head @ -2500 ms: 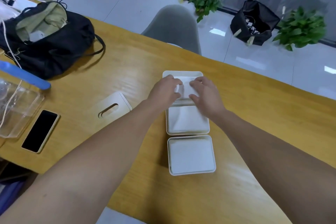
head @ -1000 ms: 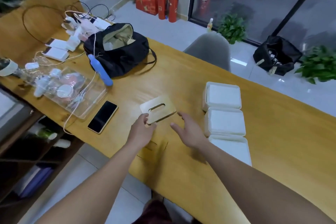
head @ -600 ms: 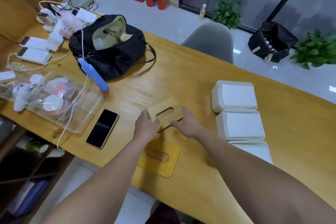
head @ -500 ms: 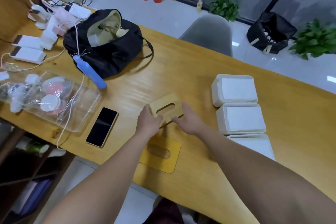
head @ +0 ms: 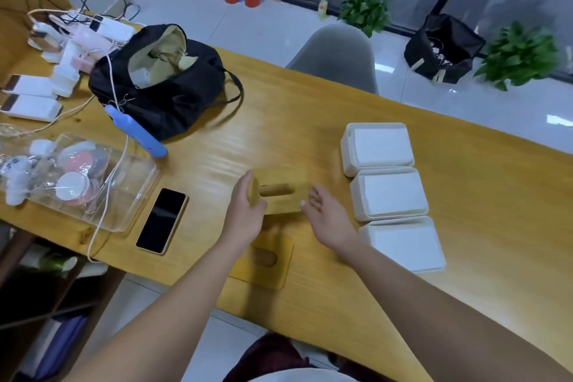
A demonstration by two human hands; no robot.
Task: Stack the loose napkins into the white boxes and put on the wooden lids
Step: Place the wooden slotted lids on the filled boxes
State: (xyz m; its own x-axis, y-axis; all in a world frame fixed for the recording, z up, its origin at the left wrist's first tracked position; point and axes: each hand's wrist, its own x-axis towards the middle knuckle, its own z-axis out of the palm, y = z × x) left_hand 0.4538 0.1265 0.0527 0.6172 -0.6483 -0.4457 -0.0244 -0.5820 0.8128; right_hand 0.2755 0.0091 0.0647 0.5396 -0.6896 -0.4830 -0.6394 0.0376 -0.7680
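Wooden lid held above the table, beside three filled white boxes.

The table (head: 310, 108) carries a black bag (head: 161, 93), then three white boxes in a row: far box (head: 376, 146), middle box (head: 389, 194) and near box (head: 403, 243), each open-topped with napkins inside. A second lid (head: 263, 260) lies flat near the table's front edge. The left hand (head: 245, 211) grips the slotted wooden lid (head: 279, 189) at its left end, fingers curled round the edge. The right hand (head: 328, 217) sits just beside the lid's right end, fingers spread, holding nothing.
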